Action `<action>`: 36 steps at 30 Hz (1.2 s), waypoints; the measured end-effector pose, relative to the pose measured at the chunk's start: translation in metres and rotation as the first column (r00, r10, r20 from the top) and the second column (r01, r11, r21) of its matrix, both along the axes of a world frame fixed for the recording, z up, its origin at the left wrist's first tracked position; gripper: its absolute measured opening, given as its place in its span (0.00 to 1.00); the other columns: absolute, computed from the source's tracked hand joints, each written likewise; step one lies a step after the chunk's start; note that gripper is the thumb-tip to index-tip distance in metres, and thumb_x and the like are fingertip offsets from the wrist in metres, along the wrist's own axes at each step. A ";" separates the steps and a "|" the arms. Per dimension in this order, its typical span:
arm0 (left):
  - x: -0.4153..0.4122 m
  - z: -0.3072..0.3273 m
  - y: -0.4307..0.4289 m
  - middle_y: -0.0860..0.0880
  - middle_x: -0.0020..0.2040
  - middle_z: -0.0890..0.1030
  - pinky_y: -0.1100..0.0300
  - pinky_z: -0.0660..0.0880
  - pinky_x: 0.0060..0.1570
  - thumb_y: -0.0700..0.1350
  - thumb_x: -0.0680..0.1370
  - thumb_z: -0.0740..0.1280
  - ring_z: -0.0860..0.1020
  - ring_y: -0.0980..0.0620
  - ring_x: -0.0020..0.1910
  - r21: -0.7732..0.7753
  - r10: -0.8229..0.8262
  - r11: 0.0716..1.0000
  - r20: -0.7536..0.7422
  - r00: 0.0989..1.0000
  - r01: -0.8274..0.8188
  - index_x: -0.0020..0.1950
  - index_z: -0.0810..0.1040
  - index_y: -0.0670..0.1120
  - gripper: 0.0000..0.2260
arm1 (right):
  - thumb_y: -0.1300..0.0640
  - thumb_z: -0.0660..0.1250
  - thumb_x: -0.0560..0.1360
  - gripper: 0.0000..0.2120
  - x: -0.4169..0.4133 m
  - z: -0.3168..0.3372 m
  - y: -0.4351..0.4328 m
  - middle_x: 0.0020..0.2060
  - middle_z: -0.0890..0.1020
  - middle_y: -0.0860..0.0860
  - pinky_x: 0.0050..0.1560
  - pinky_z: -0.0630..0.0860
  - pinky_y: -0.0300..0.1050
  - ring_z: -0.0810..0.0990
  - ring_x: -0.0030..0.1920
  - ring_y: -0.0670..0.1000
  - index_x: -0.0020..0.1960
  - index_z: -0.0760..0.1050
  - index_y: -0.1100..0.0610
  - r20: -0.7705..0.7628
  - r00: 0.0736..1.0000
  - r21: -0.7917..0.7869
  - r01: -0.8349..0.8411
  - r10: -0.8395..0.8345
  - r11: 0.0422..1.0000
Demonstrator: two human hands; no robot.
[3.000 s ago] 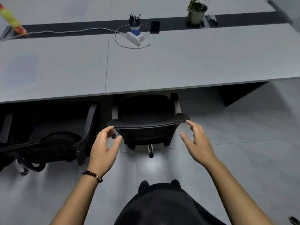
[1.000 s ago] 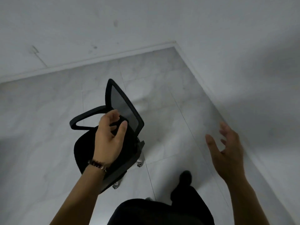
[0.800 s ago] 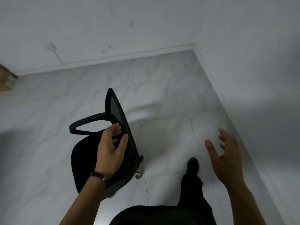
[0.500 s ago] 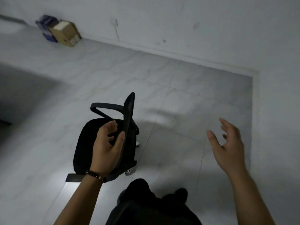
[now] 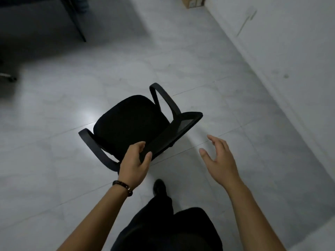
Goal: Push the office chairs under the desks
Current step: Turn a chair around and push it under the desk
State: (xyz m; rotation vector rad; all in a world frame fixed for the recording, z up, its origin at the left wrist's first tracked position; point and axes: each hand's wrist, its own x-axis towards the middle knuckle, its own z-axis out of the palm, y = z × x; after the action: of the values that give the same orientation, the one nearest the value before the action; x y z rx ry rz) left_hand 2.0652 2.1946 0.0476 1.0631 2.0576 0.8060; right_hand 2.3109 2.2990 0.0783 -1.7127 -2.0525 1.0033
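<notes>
A black office chair (image 5: 130,122) with a mesh back and two curved armrests stands on the pale tiled floor in the middle of the view, its seat facing away from me. My left hand (image 5: 135,164) grips the left end of the backrest's top edge. My right hand (image 5: 219,160) hovers open to the right of the backrest, fingers spread, touching nothing. A dark desk (image 5: 36,17) fills the upper left corner, well beyond the chair.
A white wall (image 5: 281,42) runs along the right side. A cardboard box (image 5: 193,1) sits by it at the top. A chair caster (image 5: 10,77) shows at the left edge. My dark trousers and shoe (image 5: 159,187) are at the bottom.
The chair has swung round under my left hand, so its back now faces me and the seat points toward the desk. My view has turned left. My right hand stays open.
</notes>
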 end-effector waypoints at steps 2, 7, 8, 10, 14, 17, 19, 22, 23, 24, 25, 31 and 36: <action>0.003 -0.013 0.002 0.49 0.61 0.74 0.53 0.75 0.57 0.52 0.78 0.64 0.74 0.53 0.59 -0.043 0.066 0.997 -0.018 0.998 -0.067 0.68 0.69 0.47 0.19 | 0.47 0.64 0.78 0.23 -0.018 -0.008 0.025 0.67 0.69 0.45 0.63 0.65 0.39 0.69 0.66 0.44 0.72 0.66 0.50 0.050 0.988 -0.015 -0.149 0.150 0.989; 0.017 -0.039 0.004 0.48 0.61 0.76 0.46 0.71 0.61 0.54 0.80 0.59 0.75 0.49 0.60 -0.156 0.169 0.969 -0.137 0.976 -0.190 0.66 0.71 0.47 0.18 | 0.45 0.61 0.78 0.23 -0.052 -0.038 0.083 0.68 0.70 0.50 0.70 0.64 0.50 0.66 0.69 0.50 0.71 0.68 0.50 0.155 0.897 0.019 -0.421 0.414 0.907; 0.021 -0.044 0.005 0.48 0.62 0.76 0.46 0.68 0.64 0.54 0.80 0.58 0.74 0.48 0.60 -0.198 0.182 0.957 -0.158 0.971 -0.211 0.65 0.72 0.48 0.17 | 0.43 0.60 0.78 0.23 -0.058 -0.047 0.094 0.69 0.70 0.51 0.72 0.61 0.52 0.65 0.70 0.51 0.71 0.68 0.49 0.198 0.865 0.007 -0.472 0.461 0.882; 0.028 -0.053 0.006 0.50 0.60 0.77 0.46 0.59 0.69 0.56 0.81 0.54 0.73 0.50 0.61 -0.289 0.156 0.931 -0.235 0.960 -0.222 0.63 0.74 0.50 0.17 | 0.38 0.56 0.79 0.24 -0.066 -0.065 0.111 0.70 0.70 0.51 0.76 0.50 0.56 0.63 0.72 0.52 0.71 0.69 0.47 0.296 0.774 -0.085 -0.563 0.560 0.822; 0.046 -0.055 0.017 0.53 0.57 0.78 0.42 0.51 0.69 0.59 0.78 0.47 0.73 0.50 0.61 -0.374 0.123 0.884 -0.393 0.911 -0.281 0.60 0.77 0.54 0.23 | 0.31 0.47 0.77 0.29 -0.070 -0.088 0.129 0.72 0.66 0.51 0.73 0.32 0.57 0.54 0.76 0.53 0.71 0.68 0.42 0.413 0.579 -0.206 -0.693 0.703 0.691; 0.057 -0.055 0.026 0.53 0.57 0.78 0.39 0.52 0.68 0.59 0.78 0.43 0.73 0.49 0.61 -0.401 0.102 0.864 -0.457 0.884 -0.306 0.60 0.77 0.55 0.26 | 0.27 0.45 0.75 0.32 -0.067 -0.089 0.141 0.72 0.64 0.52 0.72 0.31 0.59 0.52 0.75 0.55 0.70 0.68 0.41 0.414 0.529 -0.211 -0.737 0.741 0.643; 0.069 -0.053 0.035 0.52 0.59 0.77 0.38 0.50 0.68 0.58 0.80 0.45 0.71 0.48 0.63 -0.442 0.127 0.826 -0.457 0.880 -0.349 0.61 0.76 0.56 0.23 | 0.25 0.45 0.73 0.34 -0.066 -0.088 0.153 0.72 0.64 0.53 0.73 0.32 0.60 0.52 0.75 0.56 0.70 0.67 0.41 0.419 0.477 -0.229 -0.768 0.773 0.598; 0.080 -0.055 0.046 0.51 0.61 0.75 0.38 0.48 0.69 0.58 0.80 0.46 0.66 0.46 0.66 -0.460 0.241 0.772 -0.428 0.871 -0.440 0.63 0.75 0.57 0.21 | 0.23 0.44 0.71 0.36 -0.071 -0.086 0.168 0.72 0.64 0.53 0.73 0.33 0.61 0.53 0.75 0.57 0.71 0.66 0.41 0.437 0.425 -0.247 -0.791 0.793 0.560; 0.079 -0.058 0.048 0.51 0.61 0.75 0.38 0.48 0.68 0.59 0.80 0.44 0.66 0.45 0.66 -0.456 0.254 0.769 -0.426 0.869 -0.448 0.62 0.76 0.57 0.23 | 0.23 0.44 0.71 0.37 -0.074 -0.088 0.171 0.72 0.64 0.53 0.73 0.33 0.62 0.53 0.75 0.57 0.70 0.66 0.42 0.443 0.415 -0.244 -0.797 0.795 0.552; 0.077 -0.060 0.050 0.51 0.60 0.76 0.38 0.49 0.68 0.59 0.79 0.42 0.66 0.45 0.65 -0.450 0.255 0.771 -0.430 0.866 -0.450 0.62 0.76 0.57 0.25 | 0.23 0.44 0.71 0.36 -0.078 -0.089 0.173 0.72 0.64 0.54 0.73 0.33 0.62 0.53 0.75 0.58 0.70 0.66 0.42 0.449 0.408 -0.241 -0.802 0.795 0.547; 0.073 -0.062 0.051 0.51 0.59 0.76 0.39 0.49 0.67 0.59 0.78 0.41 0.66 0.45 0.65 -0.441 0.250 0.777 -0.439 0.863 -0.449 0.61 0.76 0.57 0.26 | 0.23 0.45 0.71 0.36 -0.083 -0.089 0.175 0.72 0.64 0.54 0.73 0.33 0.62 0.53 0.75 0.58 0.70 0.66 0.42 0.450 0.404 -0.240 -0.804 0.796 0.544; -0.002 -0.066 0.050 0.52 0.57 0.76 0.41 0.51 0.66 0.62 0.77 0.41 0.67 0.47 0.62 -0.428 0.242 0.780 -0.466 0.851 -0.456 0.60 0.76 0.58 0.27 | 0.24 0.45 0.72 0.35 -0.152 -0.093 0.176 0.71 0.65 0.55 0.72 0.32 0.62 0.54 0.74 0.59 0.69 0.67 0.43 0.431 0.405 -0.237 -0.811 0.806 0.534; -0.103 -0.070 0.059 0.52 0.57 0.76 0.41 0.52 0.65 0.65 0.76 0.43 0.67 0.47 0.62 -0.439 0.212 0.777 -0.494 0.843 -0.452 0.59 0.76 0.57 0.27 | 0.24 0.45 0.72 0.35 -0.241 -0.102 0.179 0.68 0.68 0.54 0.73 0.35 0.62 0.57 0.73 0.59 0.67 0.69 0.43 0.428 0.432 -0.192 -0.815 0.794 0.547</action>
State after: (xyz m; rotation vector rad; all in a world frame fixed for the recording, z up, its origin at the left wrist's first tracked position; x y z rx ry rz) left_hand 1.9622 2.2540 -0.0225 0.5674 2.6775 0.1001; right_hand 2.0697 2.4783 -0.0240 -0.8858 -3.3578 0.7381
